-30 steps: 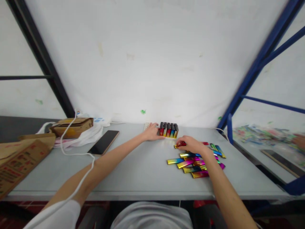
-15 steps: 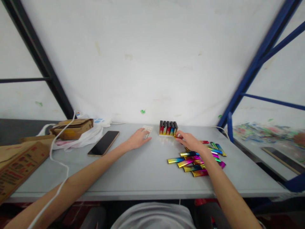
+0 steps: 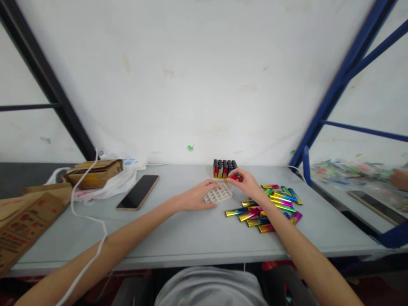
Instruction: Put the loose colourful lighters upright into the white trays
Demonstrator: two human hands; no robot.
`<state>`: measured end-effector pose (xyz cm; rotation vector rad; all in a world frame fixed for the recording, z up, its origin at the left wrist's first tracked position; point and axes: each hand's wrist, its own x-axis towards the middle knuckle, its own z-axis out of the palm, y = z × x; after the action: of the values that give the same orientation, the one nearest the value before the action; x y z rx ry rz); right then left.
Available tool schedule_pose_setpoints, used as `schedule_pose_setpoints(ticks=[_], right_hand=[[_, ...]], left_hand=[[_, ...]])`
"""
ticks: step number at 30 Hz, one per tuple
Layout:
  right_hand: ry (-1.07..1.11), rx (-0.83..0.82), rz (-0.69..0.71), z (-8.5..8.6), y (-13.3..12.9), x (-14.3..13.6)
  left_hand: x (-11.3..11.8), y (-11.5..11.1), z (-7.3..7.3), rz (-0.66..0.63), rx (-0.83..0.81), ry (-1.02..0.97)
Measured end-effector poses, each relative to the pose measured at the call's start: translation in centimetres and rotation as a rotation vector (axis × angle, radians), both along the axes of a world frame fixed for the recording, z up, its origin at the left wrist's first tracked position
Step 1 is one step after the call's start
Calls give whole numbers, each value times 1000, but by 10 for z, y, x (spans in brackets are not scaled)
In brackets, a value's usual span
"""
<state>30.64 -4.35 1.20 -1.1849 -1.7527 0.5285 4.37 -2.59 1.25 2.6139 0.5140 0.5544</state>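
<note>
My left hand (image 3: 201, 196) grips the left side of a white tray with a grid of holes (image 3: 218, 194), which lies on the grey table. Over the tray's far right corner, my right hand (image 3: 241, 180) pinches a red and gold lighter (image 3: 235, 177). Just behind stands a block of upright lighters with black tops (image 3: 219, 170), partly hidden by my right fingers. A loose pile of shiny coloured lighters (image 3: 255, 214) lies to the right, partly under my right forearm.
A black phone (image 3: 138, 192) lies on the left of the table (image 3: 178, 238). Beyond it are a cardboard box (image 3: 95, 173), white plastic bags and a larger carton (image 3: 30, 223). A white cable crosses my left forearm. At the far right, another person's hand (image 3: 399, 179) shows near scattered wrappers.
My left hand has brought the white tray right and nearer, in front of the lighter block. My right hand has moved slightly left, with the red and gold lighter now visible in its fingers.
</note>
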Motion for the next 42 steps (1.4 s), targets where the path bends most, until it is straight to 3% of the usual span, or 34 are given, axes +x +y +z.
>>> schedule_pose_setpoints(ticks=[7,12,17,22,26,36,42], right_hand=[[116,-124,32,4,-1,-7],[262,-257,191,6,-10,-18],[358,-299,112,0,-9,-29],[186,-142,-138,-3,-9,-31],[105,-89,-224,-5,-9,-31],[11,-28,-187,-6,-9,-30],[-63,-11,28,-2,-14,-35]], left_hand=[[-27,11,-19,253,-13,-13],[-32,17,-20,269,-17,-15],[-29,17,-21,279,-23,-56],[-22,12,-23,281,-5,-68],[-17,6,-22,265,10,-55],[-13,1,-18,295,12,-50],[-11,3,-22,354,-9,-93]])
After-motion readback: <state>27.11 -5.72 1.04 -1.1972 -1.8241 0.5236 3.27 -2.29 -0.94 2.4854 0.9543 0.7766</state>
